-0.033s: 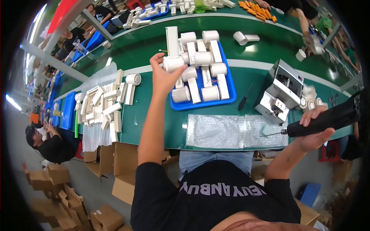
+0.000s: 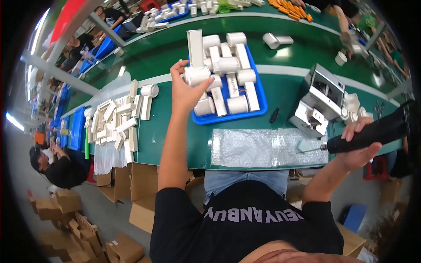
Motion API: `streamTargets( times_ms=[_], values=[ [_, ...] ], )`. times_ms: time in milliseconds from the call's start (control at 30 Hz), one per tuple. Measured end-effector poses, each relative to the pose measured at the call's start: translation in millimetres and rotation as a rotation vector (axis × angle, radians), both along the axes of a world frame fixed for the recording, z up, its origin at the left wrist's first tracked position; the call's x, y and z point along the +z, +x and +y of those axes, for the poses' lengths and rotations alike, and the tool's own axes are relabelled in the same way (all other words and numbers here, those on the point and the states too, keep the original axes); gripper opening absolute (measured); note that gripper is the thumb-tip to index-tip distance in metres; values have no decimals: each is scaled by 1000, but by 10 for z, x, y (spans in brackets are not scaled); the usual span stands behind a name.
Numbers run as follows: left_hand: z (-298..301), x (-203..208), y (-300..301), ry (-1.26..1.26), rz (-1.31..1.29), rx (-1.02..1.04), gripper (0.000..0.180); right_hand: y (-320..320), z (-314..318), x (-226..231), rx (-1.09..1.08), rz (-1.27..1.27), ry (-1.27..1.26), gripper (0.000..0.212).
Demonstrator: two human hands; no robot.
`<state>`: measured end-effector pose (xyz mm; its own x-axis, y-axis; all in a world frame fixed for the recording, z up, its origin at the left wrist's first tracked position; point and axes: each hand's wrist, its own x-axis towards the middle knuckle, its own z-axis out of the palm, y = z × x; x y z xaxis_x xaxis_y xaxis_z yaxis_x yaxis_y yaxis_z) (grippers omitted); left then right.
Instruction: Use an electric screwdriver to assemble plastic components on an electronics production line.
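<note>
My left hand (image 2: 189, 90) grips a white handheld fan (image 2: 197, 76) by its round head, thumb on one side and fingers on the other. The fan's long handle points away from me, over the left side of a blue tray (image 2: 228, 119). Several similar white fans (image 2: 237, 104) lie packed in that tray. At the right, my right hand (image 2: 354, 160) is closed round a black electric screwdriver (image 2: 372, 136). Its thin bit points left, above a sheet of clear bubble wrap (image 2: 243, 149) at the table's near edge.
A silver-and-black machine (image 2: 318, 103) stands right of the tray, with a small black screwdriver (image 2: 275, 115) beside it. White plastic parts (image 2: 115, 120) are heaped at the left. Another white fan (image 2: 272, 41) lies beyond the tray. Cardboard boxes (image 2: 142, 197) sit below the table; co-workers are around.
The whole view has shifted slightly. Both hands keep hold of the same things in nearly the same places.
</note>
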<state>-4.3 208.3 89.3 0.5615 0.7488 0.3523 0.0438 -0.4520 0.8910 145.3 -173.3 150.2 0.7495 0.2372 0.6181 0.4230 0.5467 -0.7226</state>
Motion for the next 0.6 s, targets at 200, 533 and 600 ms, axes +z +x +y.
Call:
streamTargets(
  times_ms=[200, 533, 600],
  values=[
    [-1297, -49, -235, -130, -29, -434, 71, 106, 249, 157, -108, -262, 117, 42],
    [-2050, -822, 27, 113, -19, -569, 70, 434, 565, 592, -447, -352, 80, 43],
    [-2023, -851, 11, 131, -14, -552, 70, 464, 830, 523, -60, -258, 425, 49]
  ],
)
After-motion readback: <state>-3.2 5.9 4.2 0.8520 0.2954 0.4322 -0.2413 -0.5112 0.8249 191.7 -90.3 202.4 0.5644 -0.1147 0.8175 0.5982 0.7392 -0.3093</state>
